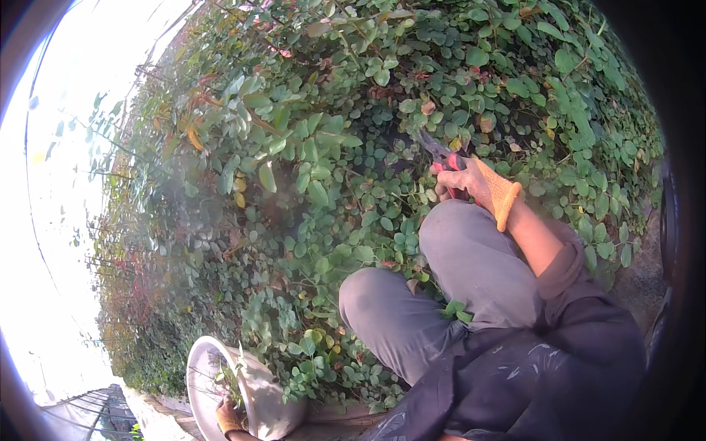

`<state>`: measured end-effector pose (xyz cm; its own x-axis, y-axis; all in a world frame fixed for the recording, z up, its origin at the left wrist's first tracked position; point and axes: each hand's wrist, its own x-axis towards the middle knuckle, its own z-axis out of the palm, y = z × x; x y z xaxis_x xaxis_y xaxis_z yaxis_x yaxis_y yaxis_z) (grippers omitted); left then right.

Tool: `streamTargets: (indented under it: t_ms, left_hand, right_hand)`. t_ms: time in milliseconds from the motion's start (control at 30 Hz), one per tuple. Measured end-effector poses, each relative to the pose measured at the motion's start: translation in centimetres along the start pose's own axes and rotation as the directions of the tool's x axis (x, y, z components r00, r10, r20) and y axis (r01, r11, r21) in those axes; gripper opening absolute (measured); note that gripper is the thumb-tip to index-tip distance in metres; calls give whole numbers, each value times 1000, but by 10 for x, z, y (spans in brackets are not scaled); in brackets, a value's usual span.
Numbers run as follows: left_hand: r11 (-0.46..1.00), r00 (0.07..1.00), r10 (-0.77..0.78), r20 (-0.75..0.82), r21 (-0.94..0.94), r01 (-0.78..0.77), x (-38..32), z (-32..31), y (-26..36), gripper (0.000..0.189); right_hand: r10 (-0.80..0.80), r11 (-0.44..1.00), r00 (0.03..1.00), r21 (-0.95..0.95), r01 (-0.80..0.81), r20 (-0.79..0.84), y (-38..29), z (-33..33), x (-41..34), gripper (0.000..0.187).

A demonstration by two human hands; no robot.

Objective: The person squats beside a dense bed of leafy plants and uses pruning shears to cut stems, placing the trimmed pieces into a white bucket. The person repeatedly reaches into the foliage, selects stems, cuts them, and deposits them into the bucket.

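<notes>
My right hand (464, 179), in a worn yellow-orange knit glove, grips pruning shears (436, 146) with red handles. Their dark blades point into a dense rose hedge (331, 182), among small green and yellowing leaves. This hand is just above my grey-trousered right knee (463, 218). My left hand (227, 416), wearing a similar glove, reaches inside a whitish bucket (276, 399) at the lower left. Leafy cuttings (229, 380) lie beside its fingers in the bucket. Whether the fingers are closed on any of them is hard to make out.
Thorny-looking stems and leaves fill most of the view. A sprig of green leaves (456, 310) rests on my lap. A ledge (342, 419) runs under the bucket's side. Bare ground (640, 281) shows at the right. Strong glare washes out the left side.
</notes>
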<state>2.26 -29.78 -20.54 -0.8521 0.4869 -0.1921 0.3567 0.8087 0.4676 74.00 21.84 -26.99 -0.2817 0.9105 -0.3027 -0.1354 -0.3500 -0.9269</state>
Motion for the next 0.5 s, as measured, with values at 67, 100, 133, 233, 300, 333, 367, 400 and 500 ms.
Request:
streamTargets:
  t_ms: [67, 100, 133, 233, 300, 333, 367, 400, 500]
  left_hand:
    - [858, 959, 254, -124, 487, -164, -2, -5, -2, 36]
    - [681, 909, 382, -169, 716, -153, -3, -7, -1, 40]
    - [673, 900, 360, -244, 736, -70, -5, -6, -1, 41]
    - [969, 889, 79, -452, 245, 38, -14, 4, 8, 46]
    - [954, 883, -103, -457, -298, -42, -24, 21, 19, 49]
    - [854, 906, -148, -396, -513, -85, -30, 31, 26, 51]
    - [764, 935, -152, -321, -638, -94, -32, 43, 34, 53]
    - [809, 997, 77, 22, -586, -50, -37, 53, 40, 58]
    - [897, 977, 143, -159, 438, -60, -30, 88, 53, 68]
  right_hand:
    - [-1, 994, 1000, 109, 2, -8, 6, -7, -3, 28]
    - [-4, 995, 1000, 100, 7, -29, 9, -10, -4, 29]
    - [7, 995, 999, 98, -2, -48, 13, -14, -4, 30]
    - [37, 981, 997, 192, -23, -72, 24, -23, -6, 34]
    - [47, 979, 997, 203, -33, -63, 29, -29, -7, 36]
    - [46, 985, 998, 167, -36, -53, 30, -32, -6, 35]
    - [37, 990, 996, 140, -26, -80, 31, -33, -7, 35]
    - [52, 988, 996, 152, -40, -78, 32, -34, -5, 34]
    - [52, 951, 998, 306, -41, -30, 35, -34, -5, 33]
